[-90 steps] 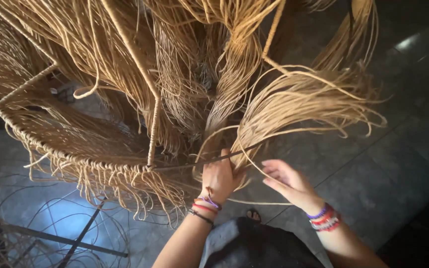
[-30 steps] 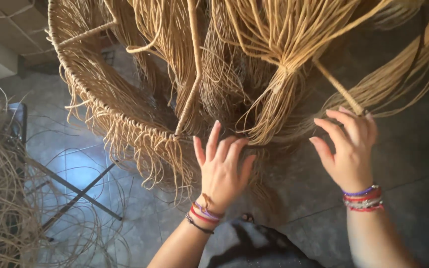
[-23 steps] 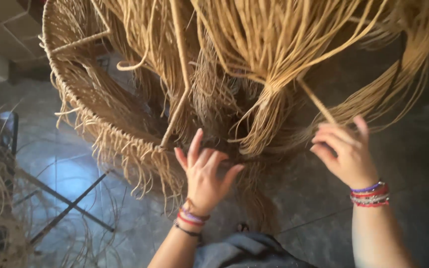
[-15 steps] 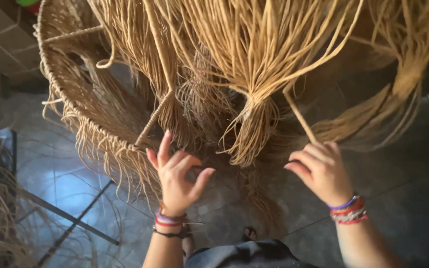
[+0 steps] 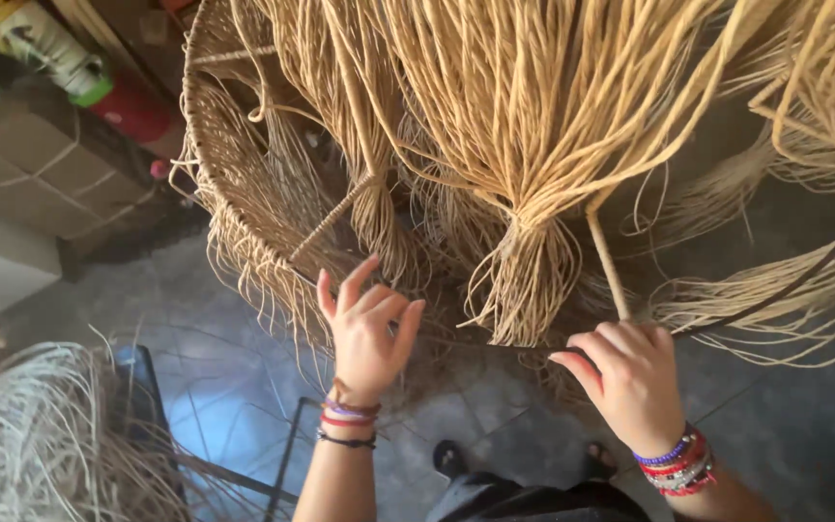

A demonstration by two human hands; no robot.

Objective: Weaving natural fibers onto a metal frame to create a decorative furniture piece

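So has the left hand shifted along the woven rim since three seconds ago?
Yes. The left hand then pinched strands at the woven rim near the right hand; now it is spread open, further left along the rim.

The woven frame rim (image 5: 244, 242) fills the upper middle, and everything is placed from it. Inside the rim, hanging strand bundles (image 5: 533, 261) crowd the space; narrow gaps open only between the tied bundles and the slanted sticks (image 5: 606, 261). Below the rim, open floor (image 5: 244, 387) gives free room around the left hand (image 5: 364, 333) and right hand (image 5: 630, 382). Lower left of the rim, a heap of pale strands (image 5: 41, 445) and a dark metal stand (image 5: 282, 464) block passage. Upper left, boxes (image 5: 41, 164) and bottles (image 5: 60, 58) close that side.
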